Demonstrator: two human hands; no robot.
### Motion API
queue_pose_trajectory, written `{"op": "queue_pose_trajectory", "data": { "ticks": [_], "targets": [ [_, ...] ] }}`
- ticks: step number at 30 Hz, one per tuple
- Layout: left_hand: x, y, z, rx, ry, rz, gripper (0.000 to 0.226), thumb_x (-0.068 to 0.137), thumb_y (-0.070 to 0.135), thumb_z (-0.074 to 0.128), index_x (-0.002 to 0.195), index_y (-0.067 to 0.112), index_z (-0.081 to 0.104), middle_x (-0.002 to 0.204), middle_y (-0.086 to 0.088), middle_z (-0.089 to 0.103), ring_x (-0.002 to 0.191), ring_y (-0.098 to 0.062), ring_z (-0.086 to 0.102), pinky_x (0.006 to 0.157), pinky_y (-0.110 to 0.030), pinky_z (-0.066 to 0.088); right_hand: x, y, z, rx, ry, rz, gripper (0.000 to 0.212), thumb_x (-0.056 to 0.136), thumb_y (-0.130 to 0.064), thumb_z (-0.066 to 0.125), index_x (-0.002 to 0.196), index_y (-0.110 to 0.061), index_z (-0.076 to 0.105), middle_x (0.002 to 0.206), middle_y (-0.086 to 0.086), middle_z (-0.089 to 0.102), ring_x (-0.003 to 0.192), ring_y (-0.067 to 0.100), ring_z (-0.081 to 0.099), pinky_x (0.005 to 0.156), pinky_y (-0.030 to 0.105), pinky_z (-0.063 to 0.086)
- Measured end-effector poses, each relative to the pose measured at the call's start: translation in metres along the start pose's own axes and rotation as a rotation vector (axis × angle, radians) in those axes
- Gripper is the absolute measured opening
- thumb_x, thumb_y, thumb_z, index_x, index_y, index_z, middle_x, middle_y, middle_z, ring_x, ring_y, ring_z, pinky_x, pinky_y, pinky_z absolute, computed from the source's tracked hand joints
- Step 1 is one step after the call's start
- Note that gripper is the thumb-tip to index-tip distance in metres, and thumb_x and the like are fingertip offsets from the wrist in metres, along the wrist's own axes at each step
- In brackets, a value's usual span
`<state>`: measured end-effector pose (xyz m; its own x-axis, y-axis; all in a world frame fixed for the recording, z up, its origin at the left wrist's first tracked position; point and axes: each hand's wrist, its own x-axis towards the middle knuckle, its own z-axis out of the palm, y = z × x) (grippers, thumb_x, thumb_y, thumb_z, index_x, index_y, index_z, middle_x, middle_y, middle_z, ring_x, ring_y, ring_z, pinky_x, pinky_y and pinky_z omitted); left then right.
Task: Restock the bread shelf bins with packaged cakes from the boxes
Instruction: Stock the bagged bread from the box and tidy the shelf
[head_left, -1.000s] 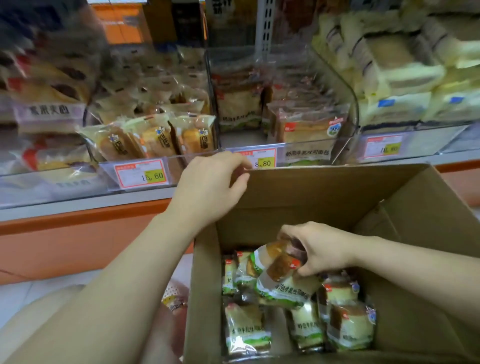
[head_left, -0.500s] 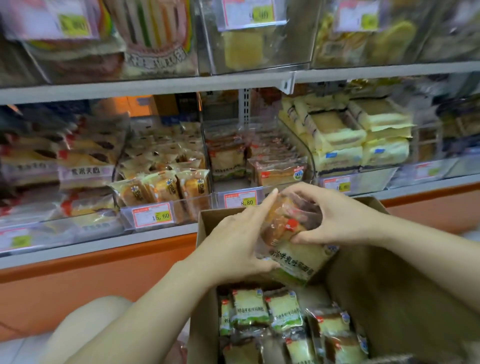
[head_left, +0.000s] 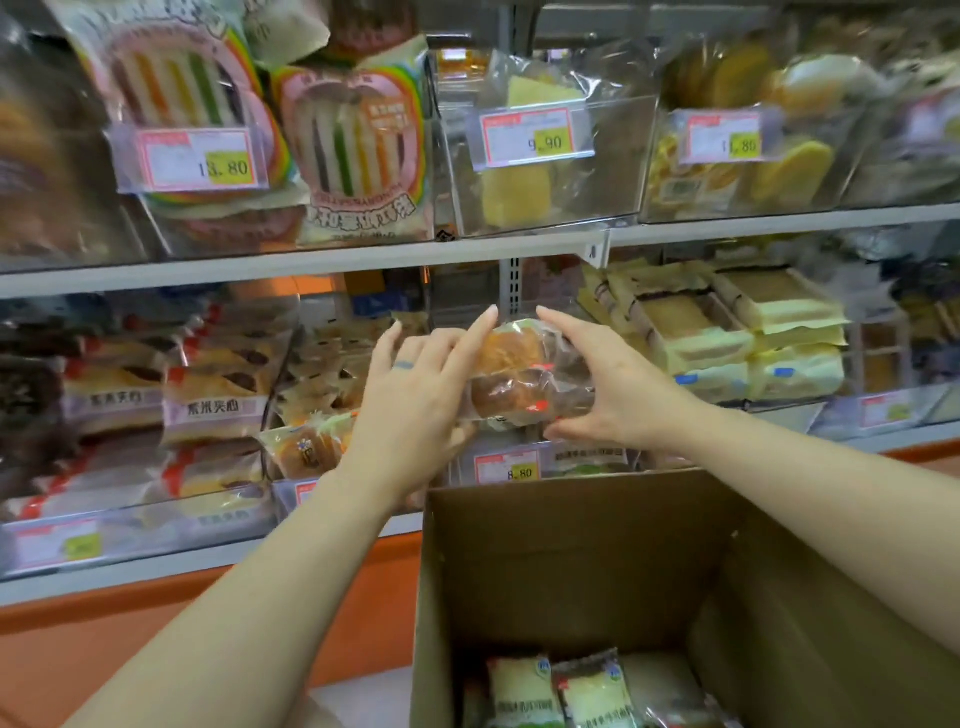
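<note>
- Clear film wraps the packaged cakes (head_left: 519, 374), a bundle showing 2 brown cake tops with red marks on the wrap, held up between both hands in front of the lower shelf.
- The left hand (head_left: 415, 400) lies flat against the bundle's left side, its fingers straight and spread and the forefinger pointing up. It presses rather than clasps.
- The right hand (head_left: 618, 395) grips the bundle from the right, fingers laid over the top and thumb hooked beneath.
- The bundle hangs just above the front wall of a clear bin (head_left: 576, 460) whose price tag (head_left: 506, 466) reads 8.80. Whether it touches the bin cannot be told.
- The cardboard box (head_left: 571, 561) stands open below the hands, close against the shelf front. More wrapped cakes (head_left: 561, 691) with white and green labels lie at its bottom.
- Left of the 8.80 bin sit round golden buns (head_left: 306, 449) in film, and further left are purple-labelled packs (head_left: 213, 410).
- Right of it, pale yellow sliced cakes (head_left: 727, 332) are stacked in their own bin.
- On the upper shelf stand rainbow-striped sandwich packs (head_left: 358, 145) behind a 13.80 tag (head_left: 195, 158), with yellow wedges (head_left: 519, 197) behind a 9.90 tag (head_left: 535, 137).
- An orange panel (head_left: 156, 634) runs beneath the lower shelf.
</note>
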<state>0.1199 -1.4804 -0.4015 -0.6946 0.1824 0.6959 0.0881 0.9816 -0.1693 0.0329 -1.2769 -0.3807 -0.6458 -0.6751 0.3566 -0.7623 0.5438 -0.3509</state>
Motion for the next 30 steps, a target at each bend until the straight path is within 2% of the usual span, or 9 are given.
{"op": "queue_pose_trajectory", "data": {
  "ticks": [4,8,12,16,18,21,25,27,30],
  "targets": [
    [0.021,-0.015,0.027,0.009,-0.035,-0.015,0.106,0.066,0.031,0.082,0.149,0.022,0.016,0.118,-0.005,0.059,0.108,-0.027,0.058,0.111,-0.053,0.025,0.038,0.018,0.016,0.093,0.049,0.012,0.092,0.067,-0.035,0.084,0.142,-0.031,0.031,0.136,-0.009,0.047,0.126,0.009,0.043,0.106,0.038,0.041],
    [0.035,-0.022,0.057,-0.04,-0.101,-0.096,0.107,0.071,0.039,0.077,0.151,0.026,0.008,0.127,-0.005,0.057,0.115,-0.027,0.056,0.111,-0.054,0.025,0.062,0.041,0.023,0.085,0.072,0.026,0.073,0.071,-0.024,0.081,0.134,-0.023,0.042,0.124,-0.005,0.054,0.116,0.011,0.05,0.1,0.036,0.045],
    [0.046,-0.028,0.087,-0.248,-0.236,-0.239,0.096,0.08,0.054,0.066,0.152,0.031,0.007,0.144,-0.001,0.046,0.131,-0.022,0.046,0.117,-0.05,0.012,0.076,0.06,0.029,0.034,0.044,0.073,0.069,0.075,-0.022,0.076,0.136,-0.017,0.044,0.124,0.002,0.058,0.112,0.012,0.054,0.092,0.021,0.042],
    [0.063,-0.03,0.106,-0.247,-0.385,-0.269,0.092,0.082,0.056,0.061,0.15,0.034,0.003,0.151,0.004,0.035,0.136,-0.019,0.04,0.119,-0.05,-0.002,0.089,0.072,0.039,0.007,-0.037,0.151,0.076,0.078,-0.021,0.074,0.144,-0.02,0.035,0.127,0.001,0.059,0.116,0.016,0.056,0.094,0.023,0.045],
    [0.074,-0.033,0.111,-0.233,-0.453,-0.305,0.092,0.082,0.057,0.06,0.15,0.033,0.003,0.149,0.005,0.04,0.132,-0.02,0.045,0.118,-0.052,-0.004,0.096,0.073,0.039,-0.012,-0.051,0.159,0.076,0.08,-0.019,0.073,0.144,-0.021,0.033,0.129,0.001,0.057,0.118,0.017,0.055,0.094,0.021,0.043],
    [0.082,-0.039,0.119,-0.187,-0.554,-0.347,0.086,0.082,0.064,0.055,0.149,0.029,0.015,0.137,0.004,0.055,0.13,-0.021,0.047,0.117,-0.056,-0.002,0.104,0.072,0.04,-0.055,-0.069,0.147,0.071,0.081,-0.02,0.072,0.142,-0.021,0.036,0.133,0.002,0.053,0.12,0.019,0.052,0.093,0.02,0.04],
    [0.077,-0.039,0.12,-0.1,-0.727,-0.324,0.081,0.08,0.076,0.045,0.14,0.023,0.037,0.133,0.0,0.057,0.132,-0.025,0.044,0.116,-0.055,-0.001,0.109,0.069,0.045,-0.129,-0.148,0.084,0.067,0.082,-0.025,0.069,0.141,-0.027,0.038,0.139,-0.001,0.045,0.122,0.018,0.048,0.1,0.027,0.043],
    [0.078,-0.037,0.119,0.009,-0.803,-0.292,0.086,0.078,0.078,0.046,0.142,0.021,0.037,0.139,-0.003,0.051,0.137,-0.027,0.035,0.114,-0.057,-0.005,0.11,0.066,0.048,-0.204,-0.164,0.052,0.066,0.084,-0.027,0.066,0.143,-0.027,0.036,0.141,0.0,0.04,0.127,0.02,0.042,0.105,0.032,0.039],
    [0.087,-0.038,0.108,0.063,-0.873,-0.309,0.097,0.075,0.073,0.057,0.15,0.023,0.023,0.157,-0.006,0.02,0.146,-0.034,0.005,0.112,-0.065,-0.008,0.11,0.059,0.056,-0.319,-0.116,0.036,0.066,0.086,-0.028,0.062,0.145,-0.026,0.032,0.143,0.002,0.037,0.133,0.024,0.033,0.112,0.039,0.03]
  ]
}}
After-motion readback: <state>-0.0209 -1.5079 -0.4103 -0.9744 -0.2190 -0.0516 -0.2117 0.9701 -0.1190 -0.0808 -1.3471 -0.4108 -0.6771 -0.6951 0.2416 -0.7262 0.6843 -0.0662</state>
